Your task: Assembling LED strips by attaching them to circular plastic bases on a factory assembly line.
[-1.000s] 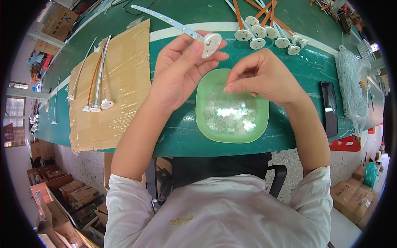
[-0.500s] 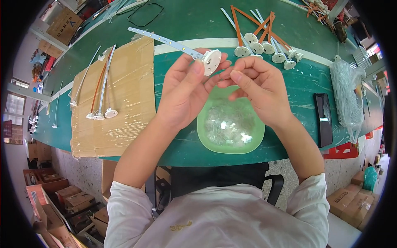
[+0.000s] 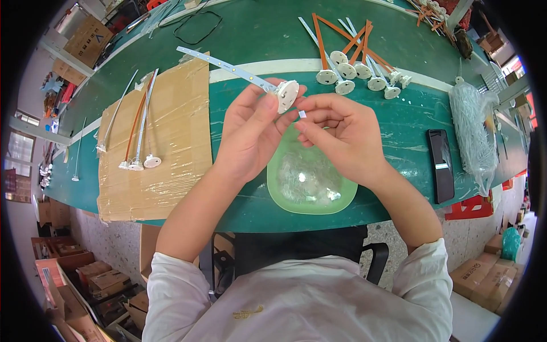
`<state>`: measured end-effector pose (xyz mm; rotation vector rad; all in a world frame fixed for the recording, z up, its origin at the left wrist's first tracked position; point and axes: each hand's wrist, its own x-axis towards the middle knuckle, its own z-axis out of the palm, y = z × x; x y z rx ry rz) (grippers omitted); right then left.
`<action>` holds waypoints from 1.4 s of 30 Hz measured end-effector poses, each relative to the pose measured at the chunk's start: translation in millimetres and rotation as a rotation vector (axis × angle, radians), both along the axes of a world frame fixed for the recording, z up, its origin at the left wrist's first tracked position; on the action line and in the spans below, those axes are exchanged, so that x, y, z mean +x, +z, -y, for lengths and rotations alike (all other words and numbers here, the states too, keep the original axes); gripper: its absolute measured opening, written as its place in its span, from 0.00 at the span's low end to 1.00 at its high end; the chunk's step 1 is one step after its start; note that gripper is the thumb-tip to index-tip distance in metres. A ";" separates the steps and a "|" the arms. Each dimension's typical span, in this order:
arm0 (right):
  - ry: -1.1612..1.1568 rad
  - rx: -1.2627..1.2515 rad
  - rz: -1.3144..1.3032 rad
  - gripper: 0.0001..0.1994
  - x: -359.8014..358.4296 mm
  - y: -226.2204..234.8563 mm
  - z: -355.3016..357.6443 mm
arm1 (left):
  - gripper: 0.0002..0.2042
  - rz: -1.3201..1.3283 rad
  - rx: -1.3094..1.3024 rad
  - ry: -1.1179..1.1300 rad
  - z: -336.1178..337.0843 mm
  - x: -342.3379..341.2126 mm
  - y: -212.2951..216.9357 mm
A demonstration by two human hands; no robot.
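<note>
My left hand (image 3: 246, 131) is closed around an LED strip light (image 3: 236, 69), gripping it by its round white base (image 3: 288, 97). The light's narrow board, dotted with small yellow LEDs, sticks out up and to the left. Close beside that base, my right hand (image 3: 348, 132) pinches a small white square piece (image 3: 302, 114) between thumb and forefinger. Below both hands is a light green plastic bowl (image 3: 274, 192) with many small clear pieces in it.
On the left, several strip lights (image 3: 139, 125) lie on a taped cardboard sheet (image 3: 176, 171). More lights with white bases (image 3: 345, 86) are bunched at the far right. A black phone (image 3: 441, 162) lies near a clear plastic bag (image 3: 473, 131) on the green table (image 3: 393, 188).
The small white piece now shows at my right fingertips, which have shifted slightly left. My left hand keeps its hold on the strip light, now a little lower.
</note>
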<state>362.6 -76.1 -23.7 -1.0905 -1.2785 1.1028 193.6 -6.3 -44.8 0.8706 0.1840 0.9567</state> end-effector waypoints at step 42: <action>-0.198 0.174 0.322 0.06 -26.1 -10.9 11.3 | 0.21 0.126 0.134 0.003 7.3 -6.7 3.1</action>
